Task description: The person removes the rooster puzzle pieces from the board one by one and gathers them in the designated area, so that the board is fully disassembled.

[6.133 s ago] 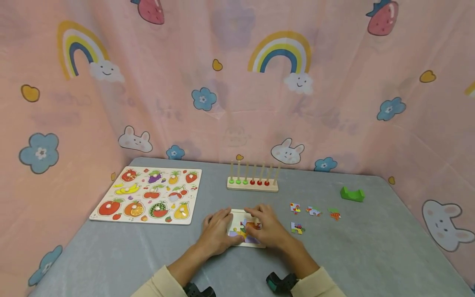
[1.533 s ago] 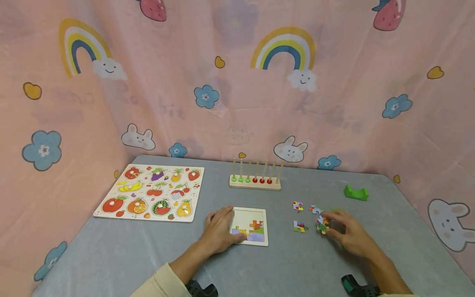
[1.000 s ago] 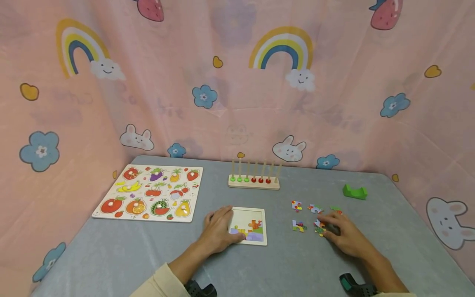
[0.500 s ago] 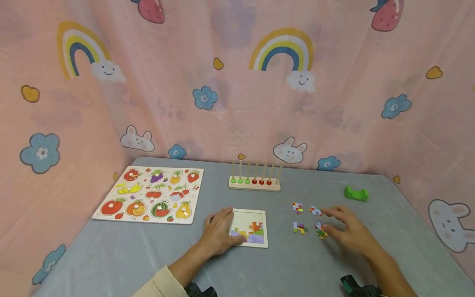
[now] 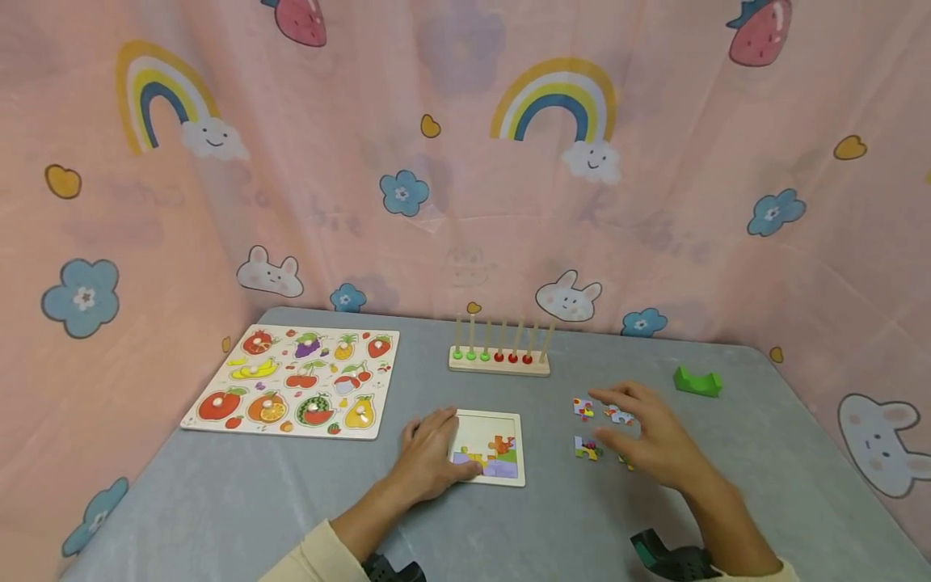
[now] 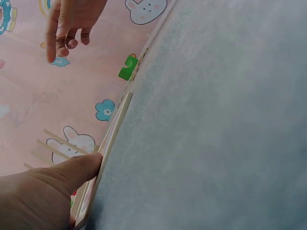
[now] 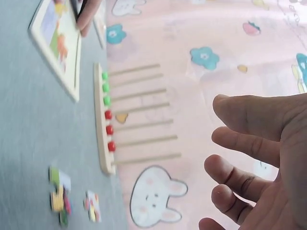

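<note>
A pale, square wooden puzzle tray (image 5: 483, 424) lies flat near the middle of the grey cloth-covered surface (image 5: 524, 533). Joined pieces (image 5: 502, 462) in purple, yellow, orange and green fill its near part; bare base shows along its far side. The person's left hand (image 5: 429, 457) grips the tray's left side, thumb over the near left corner and gently curved fingers along the left edge up to the far corner.

The right hand (image 5: 643, 428) is raised above the surface, fingers spread and thumb apart, holding nothing. Around and beneath it, to the right of the tray, loose multicoloured jigsaw pieces (image 5: 583, 408) lie in a loose cluster; the one nearest the right hand's palm is mostly covered by it.

A large white board with coloured fruit pictures (image 5: 352, 434) lies toward the surface's far left corner. Near the far edge stands a light wooden rack with upright pegs (image 5: 499, 366), carrying green and red beads (image 5: 513, 357). A green, notched block (image 5: 697, 383) sits toward the far right corner. Beyond the far edge hangs a pink curtain (image 5: 465, 48) printed with rainbows, rabbits and flowers.
</note>
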Action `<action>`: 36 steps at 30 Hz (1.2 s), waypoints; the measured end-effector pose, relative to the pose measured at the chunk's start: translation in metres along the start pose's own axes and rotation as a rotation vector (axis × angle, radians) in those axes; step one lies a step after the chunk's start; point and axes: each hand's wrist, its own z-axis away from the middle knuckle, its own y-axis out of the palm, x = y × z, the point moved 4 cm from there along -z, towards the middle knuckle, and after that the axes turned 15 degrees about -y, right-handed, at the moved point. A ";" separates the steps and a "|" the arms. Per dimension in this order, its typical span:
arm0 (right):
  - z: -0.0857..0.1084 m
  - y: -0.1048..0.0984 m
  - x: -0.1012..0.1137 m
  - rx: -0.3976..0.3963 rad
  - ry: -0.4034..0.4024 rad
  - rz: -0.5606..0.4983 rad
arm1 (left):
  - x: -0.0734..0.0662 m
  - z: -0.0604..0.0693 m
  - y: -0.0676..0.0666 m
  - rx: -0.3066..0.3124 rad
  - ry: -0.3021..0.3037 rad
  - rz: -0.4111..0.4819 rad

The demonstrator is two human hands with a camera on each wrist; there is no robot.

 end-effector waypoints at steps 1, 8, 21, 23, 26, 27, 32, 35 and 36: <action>-0.003 0.002 0.002 -0.001 0.005 -0.013 | 0.000 0.000 0.000 0.000 -0.002 -0.001; -0.020 0.017 0.016 -0.003 0.023 -0.079 | 0.000 0.001 -0.001 0.001 -0.008 0.001; -0.034 0.060 0.022 0.010 0.079 -0.116 | 0.001 0.000 -0.001 -0.003 -0.003 -0.010; -0.035 0.064 0.022 0.012 0.089 -0.122 | 0.000 0.000 -0.001 -0.005 -0.002 -0.014; -0.036 0.072 0.022 0.022 0.109 -0.142 | 0.000 0.000 -0.001 -0.005 0.000 -0.016; -0.036 0.075 0.022 0.027 0.112 -0.154 | 0.000 0.000 -0.001 -0.004 -0.001 -0.016; -0.036 0.090 0.019 0.041 0.094 -0.213 | 0.000 0.000 -0.001 -0.002 -0.003 -0.010; -0.033 0.100 0.017 0.056 0.075 -0.221 | 0.000 0.000 -0.001 -0.012 0.006 -0.013; -0.032 0.102 0.016 0.064 0.072 -0.219 | -0.001 0.000 0.000 -0.015 0.011 -0.018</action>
